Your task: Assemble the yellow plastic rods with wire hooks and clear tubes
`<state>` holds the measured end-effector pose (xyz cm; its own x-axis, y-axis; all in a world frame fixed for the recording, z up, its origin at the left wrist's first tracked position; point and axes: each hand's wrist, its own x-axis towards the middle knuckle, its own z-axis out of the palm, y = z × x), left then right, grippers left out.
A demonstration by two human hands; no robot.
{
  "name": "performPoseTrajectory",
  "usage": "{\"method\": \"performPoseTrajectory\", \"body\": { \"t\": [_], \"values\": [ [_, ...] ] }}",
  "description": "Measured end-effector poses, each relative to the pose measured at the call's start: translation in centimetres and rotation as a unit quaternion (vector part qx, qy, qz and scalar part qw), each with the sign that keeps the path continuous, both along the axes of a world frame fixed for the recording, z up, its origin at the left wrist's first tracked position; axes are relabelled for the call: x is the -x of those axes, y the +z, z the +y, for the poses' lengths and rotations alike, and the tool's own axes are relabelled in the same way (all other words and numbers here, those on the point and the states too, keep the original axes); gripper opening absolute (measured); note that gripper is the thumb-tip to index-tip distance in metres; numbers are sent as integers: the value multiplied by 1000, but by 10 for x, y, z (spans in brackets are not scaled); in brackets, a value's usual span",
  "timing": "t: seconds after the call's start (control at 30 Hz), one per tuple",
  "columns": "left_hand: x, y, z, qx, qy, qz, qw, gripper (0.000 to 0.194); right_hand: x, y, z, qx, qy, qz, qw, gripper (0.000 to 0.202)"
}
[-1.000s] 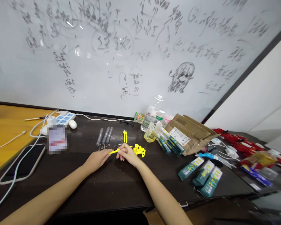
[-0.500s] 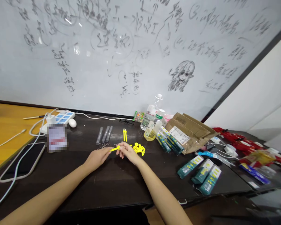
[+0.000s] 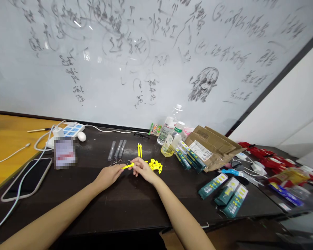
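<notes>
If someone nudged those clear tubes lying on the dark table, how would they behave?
The clear tubes look round and lie on their sides, so they would probably roll. Their see-through walls suggest light, fairly stiff plastic, and their smooth shine hints they may feel slippery.

Your dark desk [image 3: 94, 215] holds three clear tubes [image 3: 117, 149] beside two upright-looking yellow sticks [image 3: 139, 150], with bent wire pieces [image 3: 116, 161] just below the tubes and a pile of small yellow parts [image 3: 155, 166] nearer you. To your left lies a phone [image 3: 27, 178]; to your right, three green boxes [image 3: 227, 192] lie near a brown cardboard package [image 3: 211, 147].
</notes>
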<state>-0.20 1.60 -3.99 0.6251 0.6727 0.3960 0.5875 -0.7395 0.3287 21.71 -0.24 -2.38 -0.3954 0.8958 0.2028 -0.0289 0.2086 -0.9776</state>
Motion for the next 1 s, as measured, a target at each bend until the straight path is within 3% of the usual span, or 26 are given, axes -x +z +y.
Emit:
{"method": "performPoseTrajectory", "body": {
  "t": [0.6, 1.0],
  "values": [
    [-4, 8, -7, -41, -13, 58, 997, 36, 4, -3, -2, 30, 30, -26, 999, 32],
    [-5, 12, -10, 24, 0, -5, 1000, 32, 9, -2, -4, 6, -26, -74, 997, 31]
  ]
}}
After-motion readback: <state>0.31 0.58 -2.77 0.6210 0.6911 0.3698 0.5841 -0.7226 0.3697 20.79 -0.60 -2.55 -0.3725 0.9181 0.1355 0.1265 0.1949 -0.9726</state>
